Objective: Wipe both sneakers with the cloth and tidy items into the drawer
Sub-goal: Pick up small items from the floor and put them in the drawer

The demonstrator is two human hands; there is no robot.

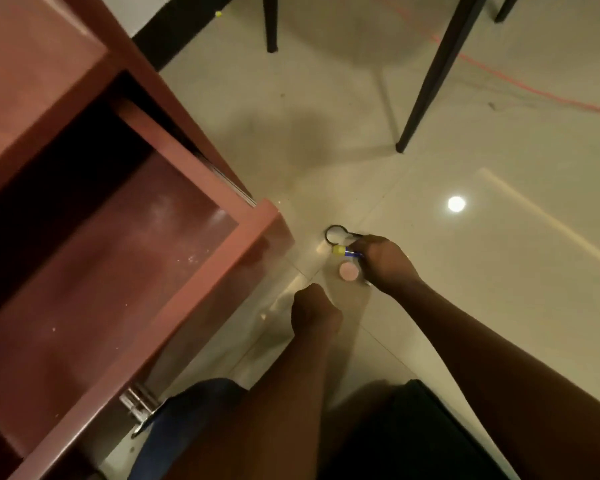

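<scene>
While the reddish drawer stands open, the right hand grips a yellow-capped blue tube; the left hand has an unclear grip.

1. The drawer is reddish-brown wood, pulled wide open, with pale specks on its floor.
2. A blue tube with a yellow cap lies level, gripped by the right hand.
3. A thin black loop sits just beyond the tube.
4. A round pink disc lies flat on the tiles, just beside the tube.
</scene>
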